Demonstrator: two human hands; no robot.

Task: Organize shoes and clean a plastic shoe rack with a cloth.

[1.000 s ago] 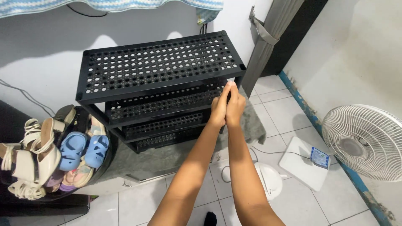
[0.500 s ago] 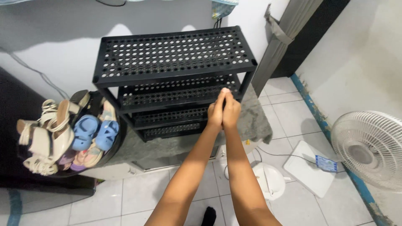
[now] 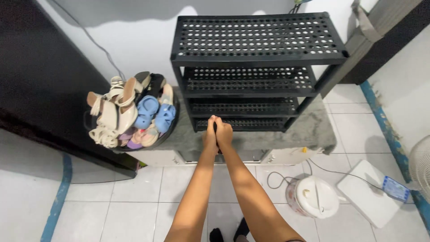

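My left hand (image 3: 209, 134) and my right hand (image 3: 223, 134) are pressed together palm to palm, arms stretched out ahead of me. They hover in front of the lowest shelves of a black perforated plastic shoe rack (image 3: 257, 49) with several empty tiers. A thin dark sliver shows between the palms; I cannot tell whether anything lies there. The rack stands on a grey mat (image 3: 309, 134) on a raised ledge against the white wall.
A round black basket (image 3: 168, 130) heaped with sandals and blue clogs stands left of the rack. A dark cabinet (image 3: 40, 89) fills the left. On the tiled floor lie a white round lidded pot (image 3: 316, 197), a cord, a white scale (image 3: 371, 197) and a fan's edge (image 3: 422, 163).
My view has swung right and tilted down, so the rack now sits centre. My joined hands have dropped from the rack's middle shelf level to its lowest shelves.
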